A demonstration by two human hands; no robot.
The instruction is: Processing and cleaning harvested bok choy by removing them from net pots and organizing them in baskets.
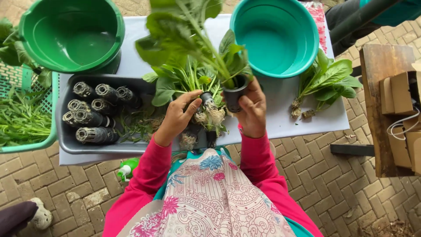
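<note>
My right hand (251, 112) grips a small black net pot (235, 95) with a tall leafy green plant (184, 35) growing out of it, held above the table. My left hand (175, 117) rests just left of it, fingers touching another black pot (206, 98) among leafy plants with pale roots (209, 116) lying in a grey tray (66, 138). Both arms wear pink sleeves.
Several empty black net pots (90, 116) lie in the tray's left half. A green basin with water (72, 33) and a teal basin (275, 35) stand on the white table. Loose plants (326, 83) lie at right, a green crate of greens (24, 116) at left, and a wooden stand (388, 109) at far right.
</note>
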